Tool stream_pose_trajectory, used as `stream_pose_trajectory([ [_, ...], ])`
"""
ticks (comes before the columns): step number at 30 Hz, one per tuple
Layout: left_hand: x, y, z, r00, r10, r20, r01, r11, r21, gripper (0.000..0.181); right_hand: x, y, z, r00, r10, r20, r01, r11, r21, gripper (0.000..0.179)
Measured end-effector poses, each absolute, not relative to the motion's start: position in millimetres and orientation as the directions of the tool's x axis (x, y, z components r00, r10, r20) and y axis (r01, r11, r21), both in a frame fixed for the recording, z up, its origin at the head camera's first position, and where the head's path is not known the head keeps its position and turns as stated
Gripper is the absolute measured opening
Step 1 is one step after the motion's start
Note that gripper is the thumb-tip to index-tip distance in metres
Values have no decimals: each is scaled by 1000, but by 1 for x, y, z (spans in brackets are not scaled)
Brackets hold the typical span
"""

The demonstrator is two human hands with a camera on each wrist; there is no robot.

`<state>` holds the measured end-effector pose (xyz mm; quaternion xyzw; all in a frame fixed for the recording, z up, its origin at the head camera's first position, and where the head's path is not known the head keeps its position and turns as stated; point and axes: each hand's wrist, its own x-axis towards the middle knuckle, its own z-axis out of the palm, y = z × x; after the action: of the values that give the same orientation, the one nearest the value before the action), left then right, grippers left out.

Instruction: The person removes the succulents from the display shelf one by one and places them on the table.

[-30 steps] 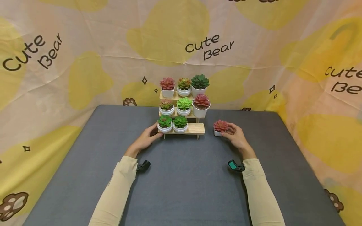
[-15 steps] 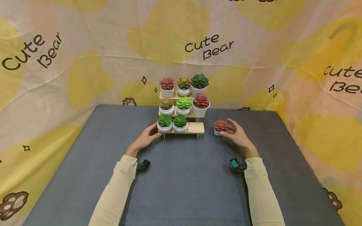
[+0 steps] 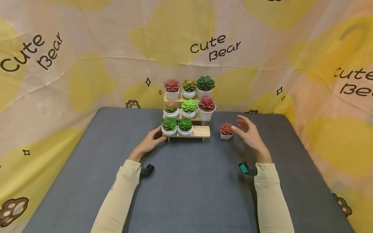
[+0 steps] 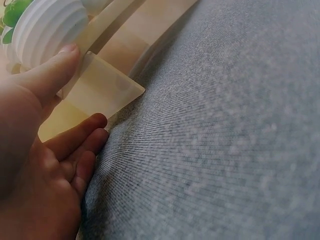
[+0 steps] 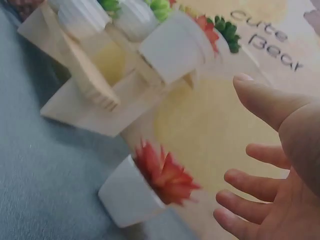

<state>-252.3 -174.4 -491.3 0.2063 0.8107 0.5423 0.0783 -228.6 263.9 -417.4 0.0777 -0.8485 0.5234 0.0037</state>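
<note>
A three-tier wooden plant stand (image 3: 201,131) holds potted succulents on every step. My left hand (image 3: 149,142) grips its lower left end; in the left wrist view, the thumb (image 4: 62,62) lies at the step's end, by a ribbed white pot (image 4: 47,32), and the fingers lie by the pale leg panel (image 4: 102,85). To the stand's right, a red succulent (image 3: 226,128) in a square white pot stands upright on the table. Beside it is my right hand (image 3: 252,137), fingers spread and holding nothing. In the right wrist view a gap separates those fingers from the plant's leaves (image 5: 167,175).
Two green succulents (image 3: 177,126) occupy the left part of the lowest step, whose right part is bare wood. Three more pots stand on each upper step. A patterned cloth (image 3: 116,38) hangs behind the grey table (image 3: 186,194).
My right hand has let go of the red succulent's pot and drawn back up and to the right, its fingers spreading. The left hand stays on the stand.
</note>
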Motion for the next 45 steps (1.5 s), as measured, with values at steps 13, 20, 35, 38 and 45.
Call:
stream_pose_trajectory([
  [13,-246,-177,-493,-908,414,69,218,324,921,66,-223,235,-413,-967,-174,186,-240,383,-892,59],
  [20,-248,-177,-494,-907,413,82,227,317,921,65,-225,216,-417,-954,-218,206,-275,366,-889,57],
  [35,-252,-176,-491,-907,411,87,235,325,916,65,-226,169,-426,-925,-318,208,-313,326,-892,57],
  [38,-253,-176,-491,-903,419,94,246,327,912,66,-228,162,-431,-918,-326,225,-332,321,-887,55],
  [45,-252,-174,-490,-907,415,73,226,333,915,68,-235,147,-433,-906,-346,244,-339,247,-908,55],
])
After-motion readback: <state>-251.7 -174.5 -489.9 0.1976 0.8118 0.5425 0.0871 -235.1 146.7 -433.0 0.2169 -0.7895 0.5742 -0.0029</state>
